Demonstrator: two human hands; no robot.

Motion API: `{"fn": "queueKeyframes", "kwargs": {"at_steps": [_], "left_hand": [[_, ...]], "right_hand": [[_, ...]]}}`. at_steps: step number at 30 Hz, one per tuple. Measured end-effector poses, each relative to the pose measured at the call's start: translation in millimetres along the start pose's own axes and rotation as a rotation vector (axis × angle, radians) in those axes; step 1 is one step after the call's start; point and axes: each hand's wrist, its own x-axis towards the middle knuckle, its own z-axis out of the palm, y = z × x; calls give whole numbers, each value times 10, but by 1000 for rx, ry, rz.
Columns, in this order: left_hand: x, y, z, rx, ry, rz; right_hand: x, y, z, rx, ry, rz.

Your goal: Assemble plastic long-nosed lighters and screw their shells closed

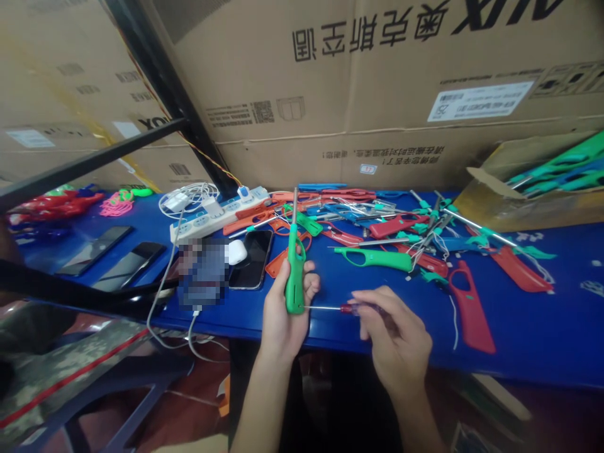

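Observation:
My left hand [289, 314] is wrapped round a green long-nosed gas lighter [296, 280], its metal barrel pointing away from me. Between the fingers of my right hand [394, 330] is a screwdriver [348, 309] with a dark red handle. Its thin shaft reaches left to the handle end of the lighter, near a small hole; whether the tip touches cannot be made out. Beyond my hands lies a green lighter shell [377, 258] with a metal rod. Loose red lighter shells [472, 308] lie to the right.
A pile of lighter parts and wires [349, 211] spreads along the back of the blue table [528, 333]. A cardboard box [500, 211] of green lighters stands back right. Left are a power strip [219, 214], phones [252, 261], cables and a black metal frame [136, 56].

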Motion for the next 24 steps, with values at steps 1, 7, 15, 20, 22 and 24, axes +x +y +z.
{"fn": "queueKeyframes", "kwargs": {"at_steps": [1, 7, 15, 20, 22, 24], "left_hand": [[-1, 0, -2, -3, 4, 1], [-7, 1, 4, -6, -20, 1], [-5, 1, -1, 0, -10, 23], [-13, 6, 4, 7, -16, 14], [-14, 6, 8, 13, -38, 13], [-11, 5, 6, 21, -45, 21]], "right_hand": [[-8, 0, 8, 12, -20, 3], [-17, 40, -6, 105, -167, 80], [-17, 29, -33, 61, -235, 105], [3, 10, -21, 80, -226, 169], [28, -12, -14, -17, -147, 195], [42, -39, -6, -82, -100, 206]]}}
